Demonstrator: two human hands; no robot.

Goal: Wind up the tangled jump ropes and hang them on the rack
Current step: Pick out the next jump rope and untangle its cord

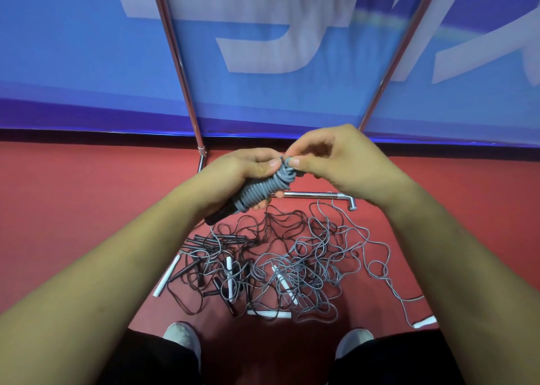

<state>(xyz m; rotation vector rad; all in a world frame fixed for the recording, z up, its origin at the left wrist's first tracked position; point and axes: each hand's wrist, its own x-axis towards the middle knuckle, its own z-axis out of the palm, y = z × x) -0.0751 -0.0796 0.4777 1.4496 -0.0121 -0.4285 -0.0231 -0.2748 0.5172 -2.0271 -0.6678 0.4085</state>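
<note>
My left hand (236, 174) grips a wound jump rope (258, 191), grey cord coiled tightly round its black handles, with the handle ends sticking out toward the lower left. My right hand (336, 162) pinches the loose end of the grey cord at the top of the coil, thumb and fingers curled on it. Below on the red floor lies a tangled pile of jump ropes (280, 265), grey and dark cords with white and black handles mixed in. The chrome rack (187, 92) rises in front of me, its two slanted poles running up and its foot bar on the floor behind my hands.
A blue banner wall (87, 63) stands right behind the rack. The rack's foot bar (318, 195) lies on the floor beyond the pile. One grey cord trails right to a white handle (425, 322). My two shoes (182, 338) stand at the near edge of the pile.
</note>
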